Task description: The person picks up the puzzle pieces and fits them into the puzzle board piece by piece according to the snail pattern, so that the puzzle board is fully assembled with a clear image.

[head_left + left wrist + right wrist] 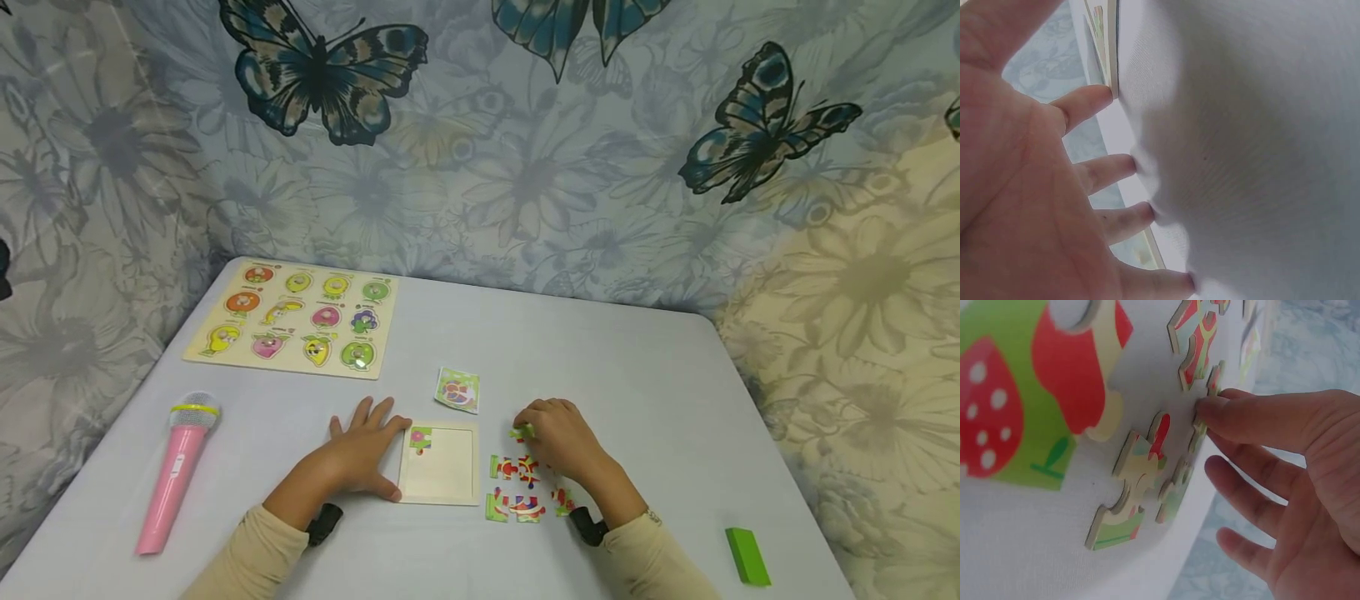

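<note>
A square wooden puzzle tray (441, 475) lies flat with one puzzle piece (421, 437) in its upper left corner. My left hand (358, 450) is spread beside it, thumb and index fingertip touching the tray's left edge. In the left wrist view the other fingertips (1141, 212) rest on the white cloth. Thumb and index finger of my right hand (562, 437) pinch a puzzle piece (1200, 428), green and red, above the other pieces. Several loose pieces, such as a red-and-green piece (497, 506), lie right of the tray; my right hand partly hides some.
Behind the tray is a small picture card (457, 390). A fruit puzzle board (300, 321) occupies the back left of the table (585, 358). A pink toy microphone (176, 475) lies at the left, a green block (747, 557) at the front right.
</note>
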Demonstrator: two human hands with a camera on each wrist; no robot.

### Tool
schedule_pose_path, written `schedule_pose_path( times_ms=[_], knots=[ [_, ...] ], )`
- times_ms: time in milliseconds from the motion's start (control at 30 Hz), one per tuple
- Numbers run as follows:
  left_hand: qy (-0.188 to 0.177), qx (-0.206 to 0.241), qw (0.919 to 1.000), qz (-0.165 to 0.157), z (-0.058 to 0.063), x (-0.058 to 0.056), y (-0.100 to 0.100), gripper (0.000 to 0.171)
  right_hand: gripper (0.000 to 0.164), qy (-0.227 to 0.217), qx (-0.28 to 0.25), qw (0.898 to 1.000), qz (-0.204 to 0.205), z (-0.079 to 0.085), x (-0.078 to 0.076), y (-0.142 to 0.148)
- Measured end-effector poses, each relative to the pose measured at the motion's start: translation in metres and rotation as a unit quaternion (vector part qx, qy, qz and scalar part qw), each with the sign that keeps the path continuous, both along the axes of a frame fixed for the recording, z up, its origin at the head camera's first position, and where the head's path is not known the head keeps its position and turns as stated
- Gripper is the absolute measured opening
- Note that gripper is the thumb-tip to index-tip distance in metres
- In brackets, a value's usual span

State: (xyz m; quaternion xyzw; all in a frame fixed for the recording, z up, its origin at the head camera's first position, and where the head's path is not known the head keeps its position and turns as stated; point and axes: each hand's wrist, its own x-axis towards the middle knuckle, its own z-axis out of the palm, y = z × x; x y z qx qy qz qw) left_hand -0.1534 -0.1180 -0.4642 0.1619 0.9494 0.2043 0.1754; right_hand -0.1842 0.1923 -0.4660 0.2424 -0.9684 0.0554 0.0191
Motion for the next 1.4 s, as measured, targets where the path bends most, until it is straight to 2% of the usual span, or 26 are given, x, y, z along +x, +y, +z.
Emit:
schedule_pose_path(
  times_ms=[233, 433, 733, 867, 1100, 1400],
  knots=[
    [-0.002, -0.010, 0.9999, 0.000, -0.006, -0.003, -0.002, 0.098, 0.022, -0.005, -0.005, 1.000, 0.004, -0.002, -0.001, -0.003],
    [-0.010, -0.008, 0.9999, -0.003, -0.006, -0.003, 0.000, 0.097, 0.023, -0.003, -0.006, 1.000, 0.006, -0.002, 0.001, -0.008],
    [-0.017, -0.008, 0.9998, 0.001, -0.005, -0.007, 0.005, 0.096, 0.021, 0.010, -0.024, 0.993, 0.111, 0.008, 0.003, -0.051],
    [-0.013, -0.011, 0.9999, -0.001, -0.006, -0.007, 0.006, 0.096, 0.020, 0.002, -0.023, 0.991, 0.134, 0.007, 0.000, -0.068],
    [-0.013, -0.015, 0.9998, -0.001, -0.006, -0.006, 0.005, 0.097, 0.018, -0.010, -0.019, 0.989, 0.146, 0.003, -0.002, -0.085],
    [-0.010, -0.010, 0.9999, 0.004, -0.005, -0.004, 0.000, 0.096, 0.019, 0.011, 0.003, 0.990, 0.138, 0.000, -0.002, -0.096]
  ],
)
